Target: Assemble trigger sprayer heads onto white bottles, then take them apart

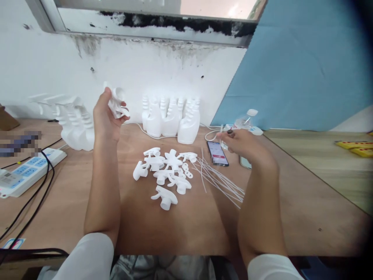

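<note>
Raised at the left, my left hand [106,112] is closed around a white trigger spray head [116,102]. My right hand [241,142] is up at the right, above the phone, with its fingers pinched together. Something small, partly clear and with a dark spot, shows at those fingertips; I cannot make out what it is. Between my forearms lies a loose pile of white trigger spray heads [165,197] with several small white rings [189,174]. Thin white tubes [223,181] lie fanned out to the right of the pile, partly behind my right forearm.
White spray bottles [188,122] stand against the wall, and more white bottles [77,130] are at the left. A lit phone [218,153] lies near the tubes. Behind my right hand is a clear plastic bottle [243,123]. A power strip [35,169] and black cables occupy the left.
</note>
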